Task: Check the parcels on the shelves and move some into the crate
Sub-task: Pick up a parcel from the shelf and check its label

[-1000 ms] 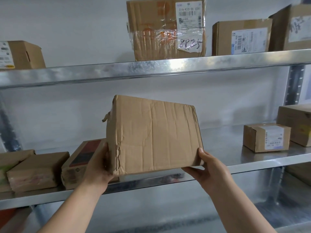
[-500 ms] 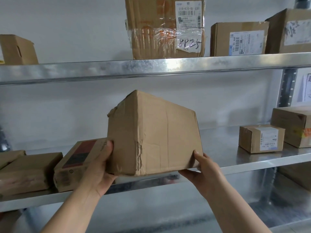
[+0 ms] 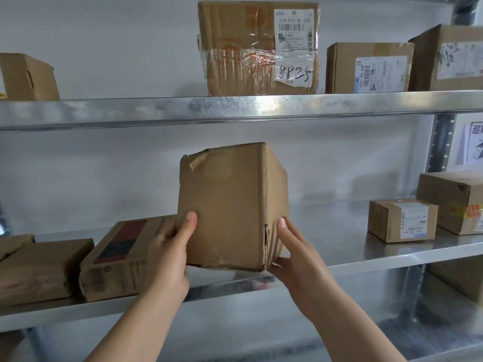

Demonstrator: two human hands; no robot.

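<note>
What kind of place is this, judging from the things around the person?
Probably a parcel storeroom or courier pick-up point: metal shelves hold cardboard parcels, several bear barcode shipping labels, and the left hand and right hand hold a worn box.

Parcel storeroom or courier depot; galvanised steel shelves (image 3: 235, 108), two tiers, on a perforated upright (image 3: 441, 142); sealed cardboard parcels (image 3: 339, 66) spaced along both tiers; barcode shipping labels (image 3: 381, 73) on several; one taped carton (image 3: 235, 48) bearing a handwritten code slip (image 3: 294, 73); plain white wall (image 3: 104, 165) behind; printed notice (image 3: 474, 145) at right.
</note>
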